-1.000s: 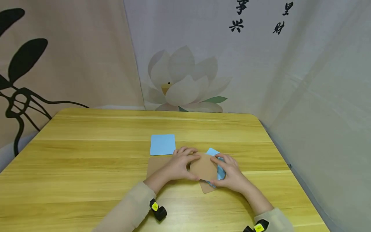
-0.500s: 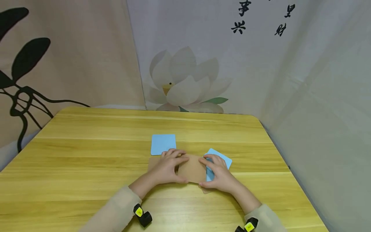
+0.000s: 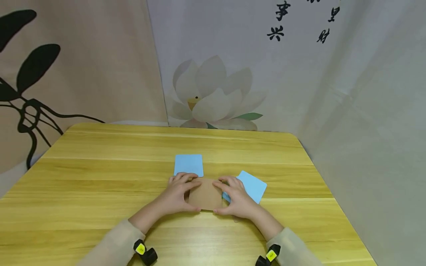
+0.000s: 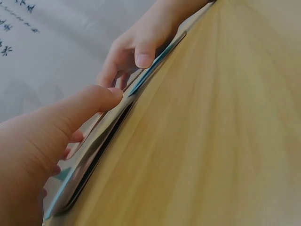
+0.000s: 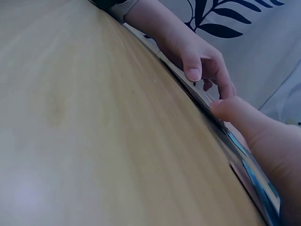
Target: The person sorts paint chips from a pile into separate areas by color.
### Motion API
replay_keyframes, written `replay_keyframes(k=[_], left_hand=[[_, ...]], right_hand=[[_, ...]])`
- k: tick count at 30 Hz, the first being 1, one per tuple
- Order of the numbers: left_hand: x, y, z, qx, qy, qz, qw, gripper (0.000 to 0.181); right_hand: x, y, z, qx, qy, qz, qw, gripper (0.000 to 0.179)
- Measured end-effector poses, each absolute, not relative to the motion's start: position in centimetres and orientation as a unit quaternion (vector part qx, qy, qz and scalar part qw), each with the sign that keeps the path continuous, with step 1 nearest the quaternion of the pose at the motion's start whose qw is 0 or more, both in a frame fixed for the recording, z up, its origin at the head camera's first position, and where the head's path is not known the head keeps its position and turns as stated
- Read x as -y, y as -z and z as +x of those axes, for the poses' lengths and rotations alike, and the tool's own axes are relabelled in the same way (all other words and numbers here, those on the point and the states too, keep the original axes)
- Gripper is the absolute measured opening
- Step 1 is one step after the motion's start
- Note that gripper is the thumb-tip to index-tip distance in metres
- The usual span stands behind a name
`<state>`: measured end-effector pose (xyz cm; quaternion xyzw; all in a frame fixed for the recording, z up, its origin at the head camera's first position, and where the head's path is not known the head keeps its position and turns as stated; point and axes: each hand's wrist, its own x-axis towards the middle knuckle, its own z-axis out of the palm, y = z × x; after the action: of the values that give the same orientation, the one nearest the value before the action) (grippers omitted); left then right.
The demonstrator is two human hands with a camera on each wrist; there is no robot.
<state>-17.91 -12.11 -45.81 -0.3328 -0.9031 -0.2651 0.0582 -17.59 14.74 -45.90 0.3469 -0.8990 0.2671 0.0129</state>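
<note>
A brown square card [image 3: 205, 195] is held between the two hands in the head view. My left hand [image 3: 174, 197] grips its left side, thumb at the near edge and fingers at the far edge. On the opposite side my right hand [image 3: 237, 199] holds it the same way. Behind the left hand lies a blue square card [image 3: 188, 165] with rounded corners. Another blue card [image 3: 254, 186] lies turned at an angle beside the right hand, partly covered by it. From the left wrist, the left thumb [image 4: 106, 98] shows at the edge of thin, flat cards close over the table.
The wooden table [image 3: 100, 177] stretches out around the cards. A brown corner [image 3: 236, 219] peeks out below the right hand. Behind the table hangs a pale cloth [image 3: 299, 81] with a printed lotus. Each sleeve carries a small black camera [image 3: 149, 255].
Both hands have carried the brown card to the left, away from the angled blue card and over the brown card at left. More of the angled blue card shows; the other blue card stays put.
</note>
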Motion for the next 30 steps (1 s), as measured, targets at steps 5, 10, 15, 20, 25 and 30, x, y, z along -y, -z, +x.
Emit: replay_keyframes(k=[5,10,15,20,25,30], left_hand=[[13.5,46.0,-17.7,0.908,0.266,-0.319,0.058,0.083],[14.7,45.9,-17.3,0.913,0.263,-0.306,0.064,0.082],[15.7,45.8,-16.9,0.917,0.258,-0.298,0.066,0.083],[16.2,45.9,-16.7,0.92,0.252,-0.292,0.064,0.083],[16.5,46.2,-16.7,0.923,0.246,-0.29,0.063,0.084],[16.6,46.3,-16.7,0.924,0.247,-0.286,0.054,0.083]], right_hand=[[-13.3,45.9,-18.1,0.899,-0.253,0.357,0.006,0.084],[-12.0,45.8,-18.4,0.896,-0.249,0.369,0.001,0.085],[-11.0,45.8,-18.7,0.896,-0.237,0.376,-0.007,0.085],[-10.3,45.9,-18.9,0.9,-0.225,0.374,-0.013,0.085],[-10.0,45.9,-18.9,0.9,-0.22,0.375,-0.015,0.084],[-10.0,45.9,-18.8,0.901,-0.213,0.377,-0.017,0.082]])
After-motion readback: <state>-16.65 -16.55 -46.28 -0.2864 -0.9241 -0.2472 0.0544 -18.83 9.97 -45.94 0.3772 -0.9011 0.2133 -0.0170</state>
